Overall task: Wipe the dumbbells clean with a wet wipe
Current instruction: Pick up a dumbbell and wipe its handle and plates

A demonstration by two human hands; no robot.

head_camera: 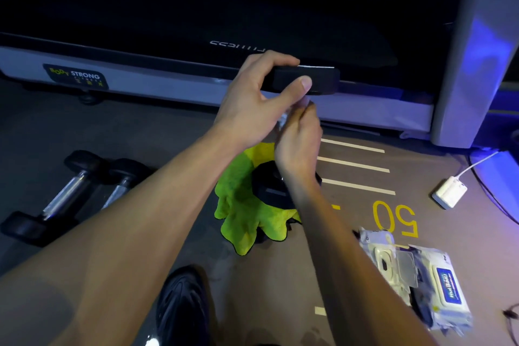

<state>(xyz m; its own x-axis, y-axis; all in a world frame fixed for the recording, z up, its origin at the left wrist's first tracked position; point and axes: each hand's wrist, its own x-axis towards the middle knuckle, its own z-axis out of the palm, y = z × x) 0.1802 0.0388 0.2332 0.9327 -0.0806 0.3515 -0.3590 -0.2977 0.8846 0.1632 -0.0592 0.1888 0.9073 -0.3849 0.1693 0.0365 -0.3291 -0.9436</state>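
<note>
From the head camera, looking down past both forearms: my left hand (252, 98) is at the middle of the frame, fingers and thumb clamped round the top head of a dumbbell (306, 80) that stands on end. Its lower head sits on a green cloth (241, 213) just below centre, I'd say to keep it off the floor (168, 126) while it gets cleaned. Holding the top steadies it and leaves the handle free.

My right hand (297, 143) is just under the left, fingers curled in round the handle. A pale crumple at its fingertips looks like the wet wipe (283, 119), pressed against the bar; I read this as the wiping stroke along the handle. The handle itself is mostly hidden behind the hand.

At lower left, two more dumbbells (70, 191) lie side by side on the floor, well apart from the hands. I can't tell whether they've been wiped.

At lower right, two wipe packs (415, 275) lie within reach, the left one with its lid flipped open, handy for a fresh sheet. A white charger (449, 191) with its cable sits at the right edge. Across the top runs a treadmill (196, 22), and my dark shoe (182, 306) shows at the bottom centre.
</note>
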